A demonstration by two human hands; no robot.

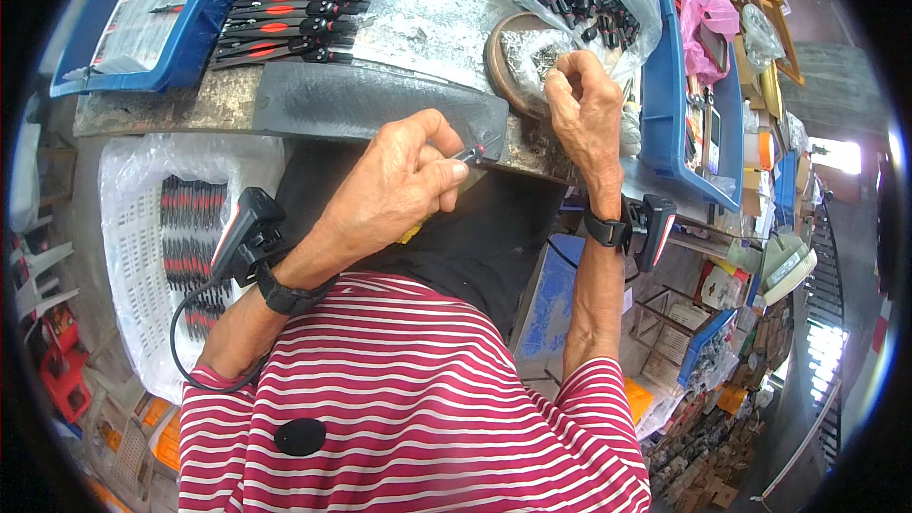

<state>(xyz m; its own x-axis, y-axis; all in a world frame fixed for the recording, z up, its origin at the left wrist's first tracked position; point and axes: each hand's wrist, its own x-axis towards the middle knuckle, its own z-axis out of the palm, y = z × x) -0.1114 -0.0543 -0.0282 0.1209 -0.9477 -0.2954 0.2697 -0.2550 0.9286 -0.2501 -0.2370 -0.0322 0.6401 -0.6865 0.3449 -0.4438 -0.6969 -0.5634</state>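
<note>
My left hand (404, 171) is closed in a pinch near the table's front edge. Between its thumb and fingers is a small slim part with a red spot (478, 150), its kind not clear. My right hand (584, 95) is at a round brown bowl (498, 59), over its right side, with fingertips bent together. Whatever they grip, if anything, is hidden. Tiny metallic pieces (544, 55) lie in the bowl. Behind it, a clear plastic bag (638, 2) holds many short black parts (579, 2).
Slim black-and-red pieces (280, 9) lie in a row at the back left, beside a blue tray (180, 62). Another blue tray (670, 133) stands on the right. Below the table at left, a lined white basket (133, 256) holds more. A dark strip (380, 100) covers the table edge.
</note>
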